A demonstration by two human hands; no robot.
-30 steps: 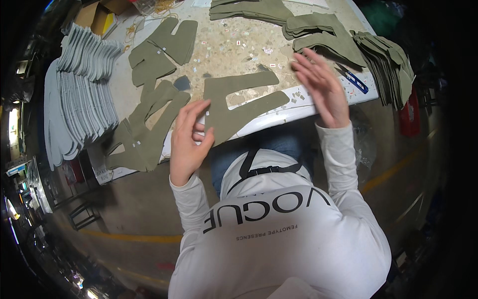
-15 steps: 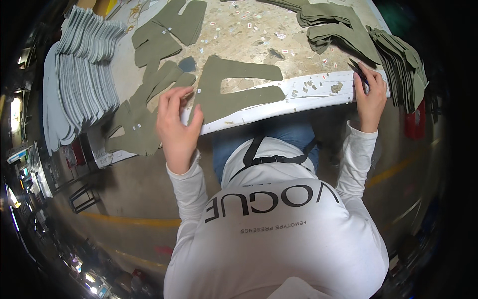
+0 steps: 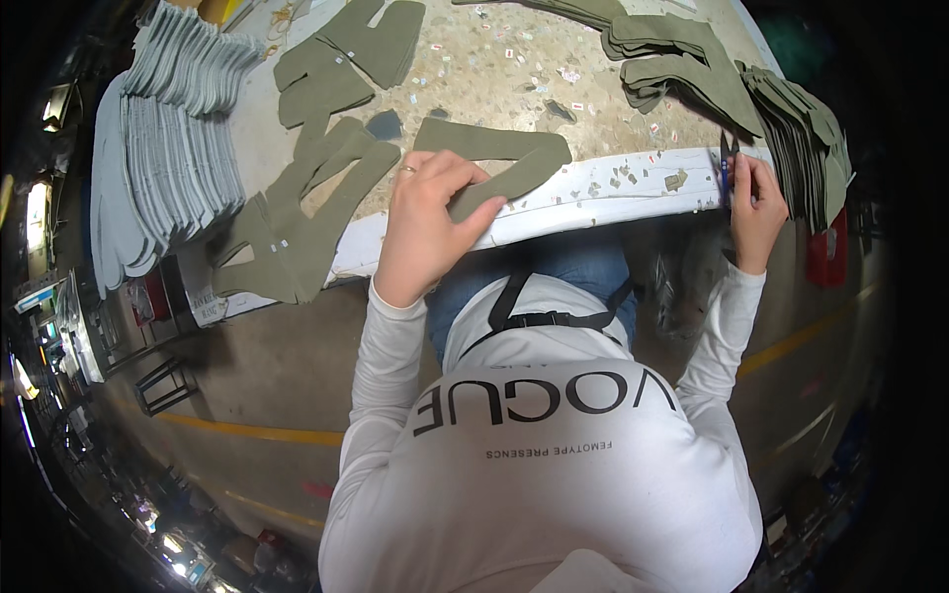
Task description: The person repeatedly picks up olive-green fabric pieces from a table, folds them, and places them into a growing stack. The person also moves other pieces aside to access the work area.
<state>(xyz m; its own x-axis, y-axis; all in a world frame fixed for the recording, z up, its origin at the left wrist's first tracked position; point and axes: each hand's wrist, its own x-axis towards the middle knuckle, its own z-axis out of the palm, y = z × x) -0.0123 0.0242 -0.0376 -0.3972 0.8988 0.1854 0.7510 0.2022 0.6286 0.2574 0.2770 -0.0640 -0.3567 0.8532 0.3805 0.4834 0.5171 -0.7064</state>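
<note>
An olive fabric piece point(image 3: 524, 181) with two long prongs lies at the table's front edge, its lower prong angled up so that its tip meets the upper one. My left hand point(image 3: 432, 212) grips this piece at its left part, fingers bent over it and thumb on the lower prong; the hand hides much of that end. At the right, my right hand point(image 3: 759, 212) is closed around small blue-handled snips point(image 3: 730, 163), the dark blades pointing away from me. Left of my left hand, more olive pieces point(image 3: 314, 242) with small white stickers overlap at the table edge.
Tall grey stacks of cut pieces point(image 3: 183, 158) stand at the left. Olive stacks point(image 3: 682, 64) lie at the far right, with another olive stack point(image 3: 803, 138) hanging over the corner. Small scraps and stickers litter the table point(image 3: 474, 84). A dark stool frame point(image 3: 166, 385) stands below on the left.
My left hand has moved right onto the olive piece, and its lower prong has swung up toward the upper one. My right hand has shifted slightly right and nearer, the snips turning more upright.
</note>
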